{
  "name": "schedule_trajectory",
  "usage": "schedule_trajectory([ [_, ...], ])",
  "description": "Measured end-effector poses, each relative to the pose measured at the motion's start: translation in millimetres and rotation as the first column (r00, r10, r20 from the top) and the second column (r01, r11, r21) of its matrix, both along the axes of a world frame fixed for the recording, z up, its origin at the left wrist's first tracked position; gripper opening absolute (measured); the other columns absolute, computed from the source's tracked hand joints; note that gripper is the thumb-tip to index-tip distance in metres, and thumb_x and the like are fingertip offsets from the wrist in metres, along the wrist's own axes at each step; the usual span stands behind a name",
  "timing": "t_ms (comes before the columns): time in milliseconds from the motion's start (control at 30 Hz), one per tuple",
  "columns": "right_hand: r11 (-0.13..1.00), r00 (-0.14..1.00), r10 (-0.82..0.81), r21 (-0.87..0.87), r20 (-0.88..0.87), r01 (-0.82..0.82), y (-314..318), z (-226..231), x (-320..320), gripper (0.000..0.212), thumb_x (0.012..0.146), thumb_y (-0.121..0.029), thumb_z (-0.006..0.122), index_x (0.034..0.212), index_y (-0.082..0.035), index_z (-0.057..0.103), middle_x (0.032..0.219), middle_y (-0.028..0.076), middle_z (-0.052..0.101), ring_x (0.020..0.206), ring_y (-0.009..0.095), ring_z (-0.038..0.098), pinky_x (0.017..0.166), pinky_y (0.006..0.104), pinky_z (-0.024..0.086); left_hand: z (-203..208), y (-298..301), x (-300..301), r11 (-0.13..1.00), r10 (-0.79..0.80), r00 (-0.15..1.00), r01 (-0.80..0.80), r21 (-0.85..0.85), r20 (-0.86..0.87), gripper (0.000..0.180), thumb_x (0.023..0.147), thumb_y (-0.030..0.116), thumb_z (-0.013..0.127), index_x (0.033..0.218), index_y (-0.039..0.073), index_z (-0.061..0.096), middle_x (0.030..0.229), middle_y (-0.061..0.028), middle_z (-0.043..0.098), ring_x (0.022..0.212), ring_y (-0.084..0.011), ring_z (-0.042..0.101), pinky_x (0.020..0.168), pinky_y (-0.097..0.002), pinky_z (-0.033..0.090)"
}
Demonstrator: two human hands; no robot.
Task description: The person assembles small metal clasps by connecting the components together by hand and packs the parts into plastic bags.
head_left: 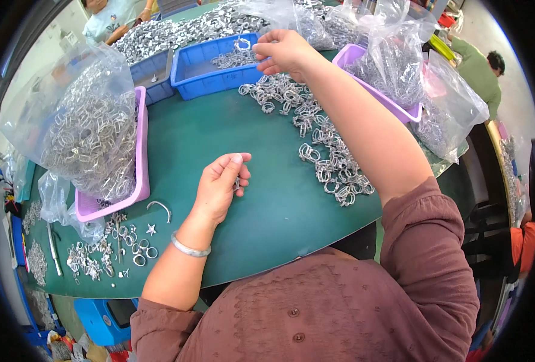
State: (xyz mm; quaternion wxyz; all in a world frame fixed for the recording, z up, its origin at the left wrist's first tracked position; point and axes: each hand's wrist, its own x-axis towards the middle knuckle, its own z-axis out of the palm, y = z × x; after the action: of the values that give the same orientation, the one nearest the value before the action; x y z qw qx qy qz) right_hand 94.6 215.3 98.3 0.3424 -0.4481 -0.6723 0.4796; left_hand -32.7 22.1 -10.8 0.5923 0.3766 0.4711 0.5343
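My left hand (220, 184) is closed above the middle of the green table, its thumb over curled fingers. Bits of silver metal show between those fingers, their exact shape mostly hidden. My right hand (284, 53) reaches over the right end of a blue bin (214, 81), fingers bent but apart, with nothing visible in its grasp. Just left of its fingertips is a silver ring-shaped piece (242, 44), apart from the hand; I cannot tell whether it is in the air or resting. Below it in the bin lies a small heap of silver metal pieces (236, 58).
Loose silver rings (333, 160) spread along the table's right side. Purple baskets (142, 145) with bagged metal parts (92, 133) stand left and right. Small rings and stars (104, 256) lie front left. A large metal heap (183, 34) covers the back, near another person (107, 21).
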Motion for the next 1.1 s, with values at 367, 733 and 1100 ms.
schedule_trajectory([
  [367, 0.768, 0.572, -0.057, 0.402, 0.818, -0.498, -8, -70, 22, 0.015, 0.067, -0.008, 0.055, 0.079, -0.011, 0.064, 0.082, 0.010, 0.063, 0.080, 0.028, 0.060, 0.070, 0.0382, 0.048, 2, -1, -1, 1.000, 0.014, 0.999, -0.014, -0.008, -0.042, 0.024, 0.089, 0.024, 0.049, 0.095, 0.003, 0.059, 0.070, 0.0003, 0.054, 0.060, -0.0070, 0.048, 0.050, -0.0193, 0.040],
  [733, 0.701, 0.592, -0.099, 0.478, 0.800, -0.529, -15, -85, 21, 0.010, 0.072, -0.016, 0.057, 0.077, -0.008, 0.061, 0.081, 0.009, 0.059, 0.081, 0.027, 0.058, 0.072, 0.0378, 0.046, 3, -1, -1, 0.999, 0.023, 0.998, -0.024, -0.026, -0.050, 0.021, 0.088, 0.022, 0.050, 0.094, 0.004, 0.059, 0.070, 0.0008, 0.054, 0.060, -0.0066, 0.047, 0.050, -0.0188, 0.040],
  [1100, 0.583, 0.644, -0.112, 0.575, 0.756, -0.574, -23, -88, 24, 0.008, 0.073, -0.013, 0.058, 0.078, -0.009, 0.062, 0.077, 0.008, 0.056, 0.076, 0.028, 0.057, 0.068, 0.0387, 0.045, 3, 1, 0, 1.000, 0.004, 0.998, -0.005, -0.027, -0.070, 0.020, 0.088, 0.021, 0.050, 0.097, 0.004, 0.058, 0.072, 0.0001, 0.054, 0.060, -0.0063, 0.048, 0.051, -0.0187, 0.040],
])
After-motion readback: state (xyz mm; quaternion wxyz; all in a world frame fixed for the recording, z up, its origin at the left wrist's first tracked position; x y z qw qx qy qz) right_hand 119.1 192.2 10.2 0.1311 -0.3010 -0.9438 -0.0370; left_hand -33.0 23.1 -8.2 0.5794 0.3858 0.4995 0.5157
